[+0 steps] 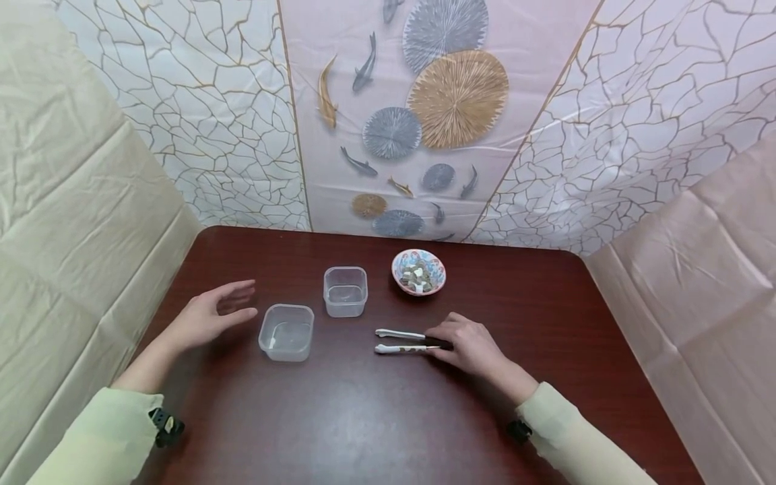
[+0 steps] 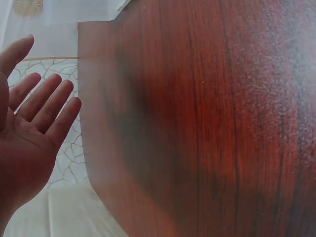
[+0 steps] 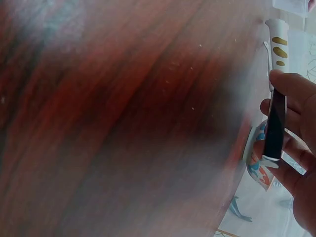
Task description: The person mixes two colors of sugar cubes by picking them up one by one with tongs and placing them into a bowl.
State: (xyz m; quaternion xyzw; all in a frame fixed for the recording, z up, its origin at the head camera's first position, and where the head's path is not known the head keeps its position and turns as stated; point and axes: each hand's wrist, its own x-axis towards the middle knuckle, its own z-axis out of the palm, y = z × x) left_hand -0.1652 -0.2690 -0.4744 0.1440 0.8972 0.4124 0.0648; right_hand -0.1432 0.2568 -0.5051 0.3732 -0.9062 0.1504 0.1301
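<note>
My right hand [image 1: 467, 343] grips a pair of tongs [image 1: 403, 349] by their dark end, thumb on one side and fingers on the other. The tongs have white arms, one with gold spots, and their apart tips point left over the table. In the right wrist view the thumb lies against the tongs [image 3: 279, 52]. My left hand [image 1: 209, 316] is held with its fingers extended and holds nothing. Just right of it stands a clear plastic container [image 1: 287, 356] with a small white patch inside. In the left wrist view the left hand [image 2: 32, 133] shows its palm.
Another clear plastic container [image 1: 345, 310] stands farther back. A patterned bowl [image 1: 439, 273] with whitish and grey-green pieces [image 1: 418, 275] sits right of it. The dark red wooden table [image 1: 339, 417] ends at patterned cloth [image 1: 242, 121] behind and at both sides.
</note>
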